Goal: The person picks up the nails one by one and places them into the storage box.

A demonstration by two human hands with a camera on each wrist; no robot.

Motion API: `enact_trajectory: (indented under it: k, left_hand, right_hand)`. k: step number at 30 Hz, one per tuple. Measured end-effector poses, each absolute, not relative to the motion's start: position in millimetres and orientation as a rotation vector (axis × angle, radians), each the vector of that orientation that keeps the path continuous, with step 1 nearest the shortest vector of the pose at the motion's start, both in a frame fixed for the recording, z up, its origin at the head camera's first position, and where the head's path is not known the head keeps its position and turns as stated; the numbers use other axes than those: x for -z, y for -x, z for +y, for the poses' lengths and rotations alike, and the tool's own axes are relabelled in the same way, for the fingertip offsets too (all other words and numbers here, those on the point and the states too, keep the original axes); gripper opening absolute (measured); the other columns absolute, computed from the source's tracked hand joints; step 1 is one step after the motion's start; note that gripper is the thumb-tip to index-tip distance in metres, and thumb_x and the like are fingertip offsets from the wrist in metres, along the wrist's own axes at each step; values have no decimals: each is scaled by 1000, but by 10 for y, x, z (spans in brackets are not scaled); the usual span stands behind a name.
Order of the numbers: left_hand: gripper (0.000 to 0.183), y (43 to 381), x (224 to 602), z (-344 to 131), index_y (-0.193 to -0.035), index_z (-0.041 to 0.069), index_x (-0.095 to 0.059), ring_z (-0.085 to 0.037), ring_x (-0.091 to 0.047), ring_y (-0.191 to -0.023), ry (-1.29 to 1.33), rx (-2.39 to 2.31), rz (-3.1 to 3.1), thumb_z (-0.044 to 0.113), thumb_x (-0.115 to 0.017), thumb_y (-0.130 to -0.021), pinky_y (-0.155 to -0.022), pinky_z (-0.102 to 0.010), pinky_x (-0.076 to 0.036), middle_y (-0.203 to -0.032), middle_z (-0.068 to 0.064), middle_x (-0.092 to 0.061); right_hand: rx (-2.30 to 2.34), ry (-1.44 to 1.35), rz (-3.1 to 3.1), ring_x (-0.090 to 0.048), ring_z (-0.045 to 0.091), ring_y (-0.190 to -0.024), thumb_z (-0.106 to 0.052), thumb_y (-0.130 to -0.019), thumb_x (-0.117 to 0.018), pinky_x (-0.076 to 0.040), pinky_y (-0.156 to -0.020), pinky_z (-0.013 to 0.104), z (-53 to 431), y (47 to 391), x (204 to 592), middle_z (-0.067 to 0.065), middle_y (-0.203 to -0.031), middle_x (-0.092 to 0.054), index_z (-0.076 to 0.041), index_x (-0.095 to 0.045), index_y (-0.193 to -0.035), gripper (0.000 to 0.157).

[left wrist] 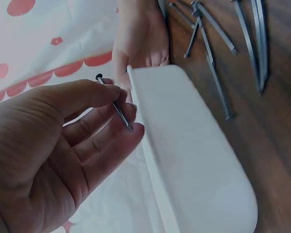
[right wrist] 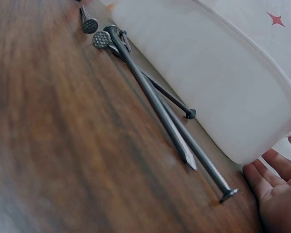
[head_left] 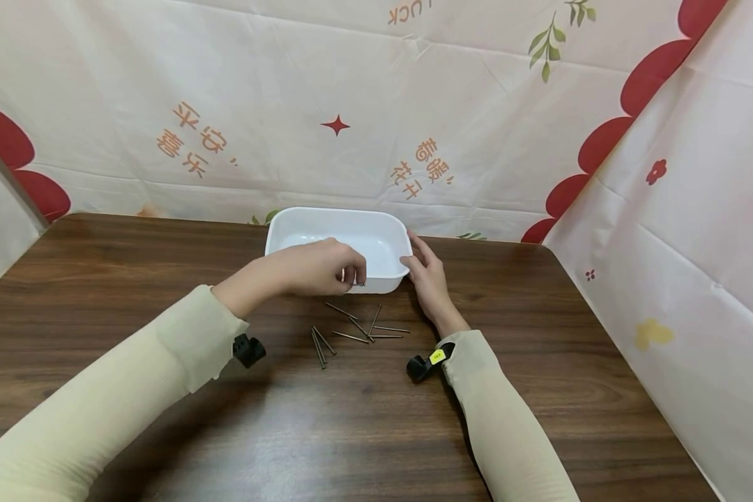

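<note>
My left hand (head_left: 314,268) is over the front rim of a white plastic tub (head_left: 385,284). Between its thumb and fingertips it pinches a single steel nail (left wrist: 122,115), whose head and point both show in the left wrist view. At the tub's right end, my right hand (head_left: 431,286) grips the wall, thumb at the rim and fingers round the outside. Several loose nails (head_left: 385,337) lie on the table in front of the tub, some crossing each other. The part of the tub's inside behind my left hand is hidden.
The brown wooden table (head_left: 539,390) meets a printed white cloth (head_left: 276,104) just behind the tub. Another stretch of cloth (head_left: 684,230) borders the table's right side. Small black cameras (head_left: 249,351) are strapped at both wrists.
</note>
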State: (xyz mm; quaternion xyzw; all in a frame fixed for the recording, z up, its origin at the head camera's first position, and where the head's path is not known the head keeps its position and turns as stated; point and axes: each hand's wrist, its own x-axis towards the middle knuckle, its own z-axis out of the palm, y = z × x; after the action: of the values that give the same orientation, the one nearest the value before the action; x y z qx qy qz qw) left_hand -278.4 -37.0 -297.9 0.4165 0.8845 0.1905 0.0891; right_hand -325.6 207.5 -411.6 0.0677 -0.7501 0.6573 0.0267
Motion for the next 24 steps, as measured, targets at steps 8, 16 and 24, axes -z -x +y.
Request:
enact_trajectory:
  k: [8,16,24]
  left_hand:
    - [19,3057,2866,-338,-104,2,-73,-20,-66,-85,-1067,-636,2720,1,-59,-90,-75,-32,-53,-94,-10,-73]
    - [26,3300,2926,-286,-109,0,-72,-26,-65,-94,-861,-575,2792,-3,-55,-90,-83,-36,-53,-105,-16,-71]
    - [28,3493,3051,-275,-108,0,-73,-24,-63,-90,-728,-575,2792,-5,-56,-86,-77,-32,-52,-108,-17,-71]
  right_hand:
    - [-2059,-201,-2348,-59,9,-106,-9,-100,-49,-52,-85,18,2090,3207,4020,22,-142,-55,-20,-36,-158,60]
    - [-1994,-196,-2387,-60,8,-96,-8,-99,-50,-51,-84,22,2004,3033,3827,20,-125,-60,-12,-35,-157,61]
    - [-2004,-196,-2367,-60,11,-101,-8,-98,-50,-51,-82,16,2034,3136,3951,24,-131,-58,-14,-37,-157,60]
